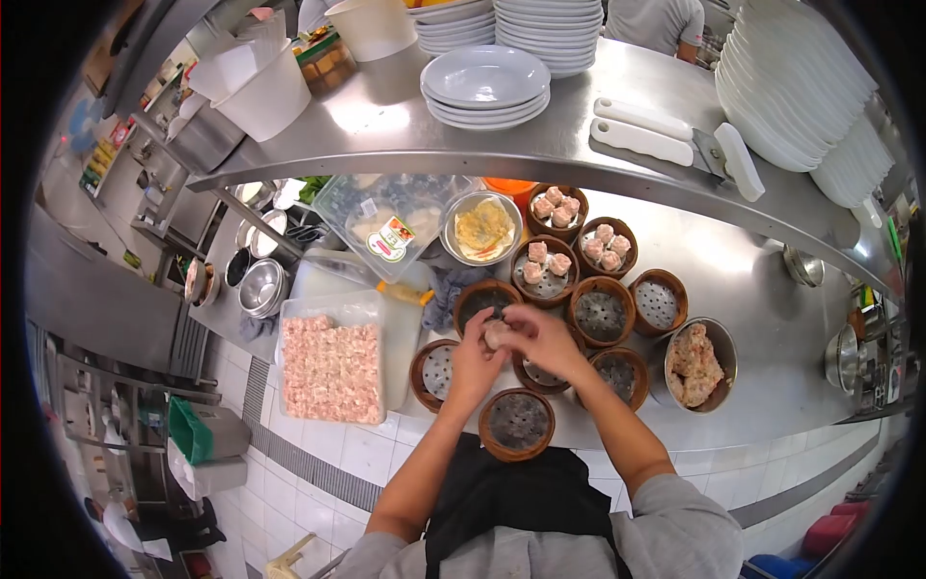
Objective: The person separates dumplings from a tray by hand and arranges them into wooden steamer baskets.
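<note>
Pink dumpling [497, 335] is gripped by the fingers of left hand [472, 353] and right hand [546, 343], steadied, we judge, over steamer baskets [517, 454].

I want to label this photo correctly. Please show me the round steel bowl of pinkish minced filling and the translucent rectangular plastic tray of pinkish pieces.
Round steel bowl [724, 339], head view: its inner wall.
Rectangular plastic tray [359, 307], head view: its bare upper part.

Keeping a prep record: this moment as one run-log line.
left hand, right hand: on dumpling | tray: dumplings in rows | three baskets: dumplings inside | front basket: no dumplings
</note>
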`<state>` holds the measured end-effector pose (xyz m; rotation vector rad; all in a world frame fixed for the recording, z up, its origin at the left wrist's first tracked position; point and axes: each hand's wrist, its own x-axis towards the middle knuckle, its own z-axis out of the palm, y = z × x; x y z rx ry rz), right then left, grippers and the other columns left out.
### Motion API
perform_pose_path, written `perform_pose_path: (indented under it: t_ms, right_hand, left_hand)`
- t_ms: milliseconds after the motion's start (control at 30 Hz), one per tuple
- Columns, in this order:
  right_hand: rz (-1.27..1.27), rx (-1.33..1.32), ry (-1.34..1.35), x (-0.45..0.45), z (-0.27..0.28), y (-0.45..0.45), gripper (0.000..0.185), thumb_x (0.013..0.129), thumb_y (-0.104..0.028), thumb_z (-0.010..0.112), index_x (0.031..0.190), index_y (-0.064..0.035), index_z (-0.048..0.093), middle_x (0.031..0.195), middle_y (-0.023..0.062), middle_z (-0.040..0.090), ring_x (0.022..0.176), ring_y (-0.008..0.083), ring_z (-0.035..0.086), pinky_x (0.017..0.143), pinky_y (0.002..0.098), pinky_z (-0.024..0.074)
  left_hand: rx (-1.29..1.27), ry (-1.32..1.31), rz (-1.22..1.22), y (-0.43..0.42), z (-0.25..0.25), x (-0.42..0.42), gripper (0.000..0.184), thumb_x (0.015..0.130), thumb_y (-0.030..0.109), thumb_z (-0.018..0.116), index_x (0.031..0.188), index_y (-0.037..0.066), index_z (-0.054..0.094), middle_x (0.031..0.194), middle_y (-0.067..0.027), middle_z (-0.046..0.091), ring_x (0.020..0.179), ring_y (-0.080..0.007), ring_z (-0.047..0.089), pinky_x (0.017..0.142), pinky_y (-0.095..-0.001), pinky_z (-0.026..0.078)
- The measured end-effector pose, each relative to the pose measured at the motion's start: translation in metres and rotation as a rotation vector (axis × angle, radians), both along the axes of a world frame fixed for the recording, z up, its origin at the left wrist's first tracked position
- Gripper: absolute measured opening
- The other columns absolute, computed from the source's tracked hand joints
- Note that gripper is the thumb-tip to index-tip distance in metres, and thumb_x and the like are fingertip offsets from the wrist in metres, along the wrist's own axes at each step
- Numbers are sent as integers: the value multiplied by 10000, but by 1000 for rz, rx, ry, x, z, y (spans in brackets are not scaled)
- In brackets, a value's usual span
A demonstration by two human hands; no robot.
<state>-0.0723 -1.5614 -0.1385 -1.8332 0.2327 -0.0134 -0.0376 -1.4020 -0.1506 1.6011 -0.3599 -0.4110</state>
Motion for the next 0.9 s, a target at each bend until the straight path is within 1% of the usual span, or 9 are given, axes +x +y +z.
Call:
perform_pose_path:
  t_ms: [33,133,200,267,400,433,800,867,900]
  right_hand:
    - [51,-37,-176,-9,5,7,466,745,-214,796,1156,-65,635,994,119,679,771,157,649,701,307,522]
    - [-129,-176,-196,-6,-11,-1,367,780,-172,722,1123,-62,649,1007,132,682,794,183,661,718,312,525]
    - [-225,-28,21,3,-7,-22,353,778,-125,685,1121,-54,649,1028,157,679,847,232,673,753,326,520]
    - [-352,-160,-111,21,-33,-43,339,760,-122,705,1085,-47,651,986,154,675,886,276,665,774,350,514]
    - [-430,-526,-215,46,-54,-63,323,731,-126,740,1031,-52,647,929,152,665,858,327,624,773,404,500]
    - [-390,-714,-182,50,-53,-64,320,728,-130,744,1024,-56,645,917,155,662,826,330,616,754,418,498]
    - [-402,-665,-186,52,-60,-53,337,715,-135,743,1034,-65,661,1002,177,657,980,382,590,858,438,474]
    - [-423,-755,-231,50,-50,-54,335,712,-140,729,1028,-53,662,1048,171,644,1007,346,586,862,443,461]
    - [-235,-1139,-365,51,-63,-66,291,718,-151,698,981,-33,663,1100,128,633,1035,300,578,866,445,445]
  left_hand:
    - [167,-125,-42,-4,8,0,679,800,-119,590,1412,57,352,1262,-173,547,1010,-175,641,788,-281,545]
    - [207,-173,-166,-19,29,-1,700,775,-117,620,1410,50,377,1296,-168,531,953,-157,652,776,-268,543]
    - [142,-138,-161,-26,27,1,711,763,-95,650,1409,62,398,1289,-153,532,883,-167,661,736,-268,540]
    - [170,-355,-17,-37,19,15,680,766,-68,668,1389,63,429,1255,-142,541,818,-182,665,680,-263,534]
    - [421,-669,-7,-78,-17,65,450,802,103,673,1240,132,576,1172,-124,601,973,-285,645,800,-397,533]
    - [412,-674,-4,-87,-24,76,450,802,103,673,1240,132,576,1172,-124,601,973,-285,645,800,-397,533]
    - [785,-466,-60,-108,-28,94,360,817,194,595,1167,277,599,1151,-66,615,1011,-332,631,857,-489,507]
    - [802,-429,-69,-108,-37,96,376,820,162,574,1187,240,589,1171,-67,609,1043,-340,615,874,-478,501]
    - [645,-481,-78,-110,-57,101,385,829,136,548,1207,203,578,1185,-75,603,1059,-349,603,886,-473,496]
